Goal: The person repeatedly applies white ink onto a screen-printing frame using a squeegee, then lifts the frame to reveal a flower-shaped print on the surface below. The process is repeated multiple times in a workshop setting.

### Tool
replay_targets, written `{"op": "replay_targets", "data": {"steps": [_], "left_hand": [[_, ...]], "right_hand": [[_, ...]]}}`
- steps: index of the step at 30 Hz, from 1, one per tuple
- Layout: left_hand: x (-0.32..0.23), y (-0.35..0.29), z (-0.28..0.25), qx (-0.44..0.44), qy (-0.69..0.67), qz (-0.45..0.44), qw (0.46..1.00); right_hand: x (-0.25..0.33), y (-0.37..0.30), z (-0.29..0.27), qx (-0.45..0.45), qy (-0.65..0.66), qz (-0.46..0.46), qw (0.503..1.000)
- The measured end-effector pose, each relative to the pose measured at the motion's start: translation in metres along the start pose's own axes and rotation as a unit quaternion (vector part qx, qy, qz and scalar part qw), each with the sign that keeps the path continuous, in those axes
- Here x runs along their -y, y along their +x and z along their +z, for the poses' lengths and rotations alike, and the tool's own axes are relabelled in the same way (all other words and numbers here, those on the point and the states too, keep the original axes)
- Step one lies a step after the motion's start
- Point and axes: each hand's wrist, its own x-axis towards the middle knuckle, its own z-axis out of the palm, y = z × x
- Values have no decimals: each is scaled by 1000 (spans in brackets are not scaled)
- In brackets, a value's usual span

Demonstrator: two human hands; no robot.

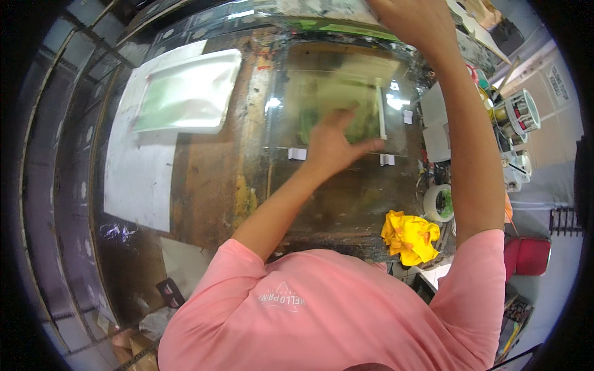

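My left hand (334,143) reaches over the glassy work surface (346,204), thumb and fingers apart, slightly smeared by motion. Beneath its fingers lies a thin, see-through yellowish-green sheet (356,86), its outline blurred. A narrow white strip (381,108) stands along the right side of that sheet. Small white tabs (297,154) are stuck on the surface close to my wrist. My right arm stretches to the far side, where my right hand (417,21) is cut off by the top of the picture, beside a smeared grey-white frame (346,11) with a green edge. Its fingertips are hidden.
A glossy white-and-green pouch (185,93) lies on white paper (139,179) at the left. A crumpled yellow cloth (410,237) and a tape roll (439,203) sit at the near right. Cans (521,112) crowd the right edge; a metal rack (55,179) stands left.
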Motion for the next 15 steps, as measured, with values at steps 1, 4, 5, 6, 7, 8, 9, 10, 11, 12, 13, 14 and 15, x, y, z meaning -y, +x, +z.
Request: {"op": "replay_targets", "data": {"steps": [1, 4, 5, 6, 7, 8, 9, 10, 11, 12, 13, 14, 15], "left_hand": [[1, 10, -27, -23, -98, -97, 990], [2, 20, -102, -138, -354, -115, 918], [5, 19, -120, -125, -356, -112, 919], [7, 10, -130, -97, -330, -117, 932], [10, 0, -132, -76, -315, -91, 942], [12, -11, -122, -84, -182, -109, 973], [18, -25, -113, -60, -178, -153, 970], [26, -38, -104, -42, -177, -170, 968], [37, -49, -96, -18, -175, -198, 964], [47, -60, -87, -25, -49, -172, 984], [57, -69, -78, -30, 77, -154, 985], [66, -75, -70, -21, 205, -156, 966], [75, -80, -65, -37, 215, -125, 968]], "right_hand": [[1, -9, 1, 4, -23, -7, 1000], [5, -49, 10, 6, -26, -45, 999], [9, -69, 15, 33, -79, -49, 995], [13, -97, 14, 112, -118, -43, 986], [12, -119, 11, 126, -57, -77, 987], [9, -136, 12, 160, -7, -86, 983], [4, -150, 16, 218, 33, -66, 973], [-3, -161, 20, 295, 98, -51, 949], [-4, -175, 25, 320, 115, -41, 939], [-3, -189, 31, 318, 101, -35, 942], [-2, -200, 36, 351, 149, 6, 925], [1, -212, 39, 372, 155, 22, 915], [5, -223, 42, 401, 157, 41, 902]]}}
